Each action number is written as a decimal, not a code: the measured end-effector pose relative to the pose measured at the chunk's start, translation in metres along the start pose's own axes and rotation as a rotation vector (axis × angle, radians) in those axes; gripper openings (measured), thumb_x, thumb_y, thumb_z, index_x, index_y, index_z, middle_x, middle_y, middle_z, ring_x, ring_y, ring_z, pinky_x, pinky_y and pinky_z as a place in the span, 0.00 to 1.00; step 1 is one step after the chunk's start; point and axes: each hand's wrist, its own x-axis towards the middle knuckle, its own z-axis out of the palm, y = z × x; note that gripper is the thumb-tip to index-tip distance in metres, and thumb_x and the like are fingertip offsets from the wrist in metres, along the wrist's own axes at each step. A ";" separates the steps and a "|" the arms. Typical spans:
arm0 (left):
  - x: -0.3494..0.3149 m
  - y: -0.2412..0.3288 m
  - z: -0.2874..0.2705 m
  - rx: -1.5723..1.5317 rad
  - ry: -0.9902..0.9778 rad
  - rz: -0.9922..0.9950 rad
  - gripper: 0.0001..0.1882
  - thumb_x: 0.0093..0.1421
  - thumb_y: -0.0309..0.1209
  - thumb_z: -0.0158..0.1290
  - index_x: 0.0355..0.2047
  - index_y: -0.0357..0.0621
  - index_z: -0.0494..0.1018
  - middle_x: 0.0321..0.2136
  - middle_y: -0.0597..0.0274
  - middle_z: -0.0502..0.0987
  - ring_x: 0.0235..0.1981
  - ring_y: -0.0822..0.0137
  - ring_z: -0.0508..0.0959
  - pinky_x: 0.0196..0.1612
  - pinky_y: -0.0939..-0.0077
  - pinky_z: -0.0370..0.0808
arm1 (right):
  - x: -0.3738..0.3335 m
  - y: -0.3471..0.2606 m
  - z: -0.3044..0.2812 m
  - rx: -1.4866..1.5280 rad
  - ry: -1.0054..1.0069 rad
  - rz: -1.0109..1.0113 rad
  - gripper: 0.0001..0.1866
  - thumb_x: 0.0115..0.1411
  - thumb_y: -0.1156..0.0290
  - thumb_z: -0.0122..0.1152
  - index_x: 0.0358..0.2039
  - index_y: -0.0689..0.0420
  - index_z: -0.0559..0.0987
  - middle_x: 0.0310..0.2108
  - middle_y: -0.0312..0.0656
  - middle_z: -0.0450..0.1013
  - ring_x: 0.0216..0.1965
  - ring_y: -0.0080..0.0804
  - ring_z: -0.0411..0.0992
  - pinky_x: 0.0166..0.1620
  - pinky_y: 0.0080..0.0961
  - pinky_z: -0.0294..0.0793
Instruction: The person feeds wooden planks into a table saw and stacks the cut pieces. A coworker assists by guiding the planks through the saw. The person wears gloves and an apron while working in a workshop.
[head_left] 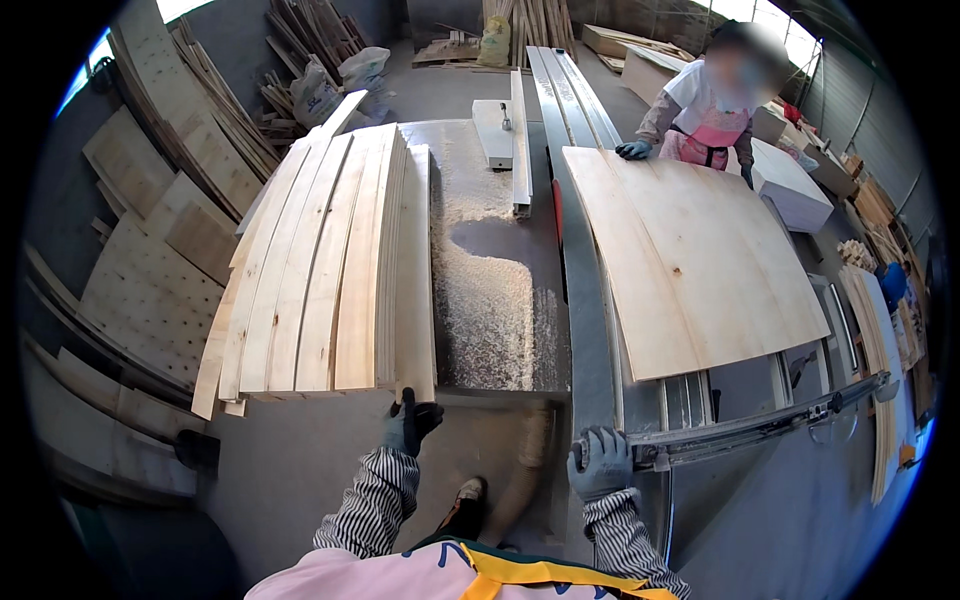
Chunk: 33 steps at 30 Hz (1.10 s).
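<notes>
My left hand point(410, 424), in a grey-and-black glove, is at the near end of a strip of plywood point(416, 300) beside the stacked boards. Its thumb and fingers are apart, and the fingertips are at the board's end. My right hand point(601, 464), in a grey glove, has its fingers curled over the near end of the saw's metal sliding table point(590, 370), left of the crosscut fence point(740, 428). A large plywood sheet point(700, 260) lies on the sliding table. Across it, a co-worker's gloved hand point(634, 149) touches the sheet's far edge.
Stacked plywood strips point(310, 270) cover the left of the saw table point(545, 340). Sawdust point(490, 300) lies in the middle, near a rip fence point(521, 140). Boards lean on the left wall point(160, 270). More stacked panels point(790, 185) stand at the right.
</notes>
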 end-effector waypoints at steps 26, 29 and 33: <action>-0.031 -0.029 -0.042 0.310 -0.107 -0.142 0.26 0.58 0.57 0.49 0.34 0.42 0.70 0.24 0.55 0.76 0.25 0.57 0.80 0.30 0.60 0.79 | -0.175 -0.019 -0.009 0.361 -0.090 0.472 0.28 0.49 0.65 0.64 0.51 0.60 0.69 0.52 0.50 0.65 0.57 0.50 0.58 0.60 0.42 0.56; -0.086 -0.067 -0.067 0.418 -0.241 -0.258 0.28 0.56 0.55 0.52 0.38 0.38 0.71 0.26 0.53 0.77 0.25 0.57 0.80 0.29 0.64 0.79 | -0.193 -0.022 -0.027 0.373 0.024 0.479 0.26 0.49 0.69 0.63 0.49 0.61 0.70 0.48 0.51 0.67 0.54 0.49 0.61 0.58 0.40 0.60; -0.142 -0.116 -0.113 0.850 -0.480 -0.348 0.30 0.60 0.52 0.50 0.46 0.33 0.70 0.36 0.53 0.79 0.36 0.64 0.79 0.42 0.73 0.75 | -0.205 -0.024 -0.050 0.355 0.055 0.474 0.24 0.50 0.70 0.62 0.48 0.61 0.69 0.48 0.51 0.67 0.52 0.49 0.64 0.56 0.38 0.62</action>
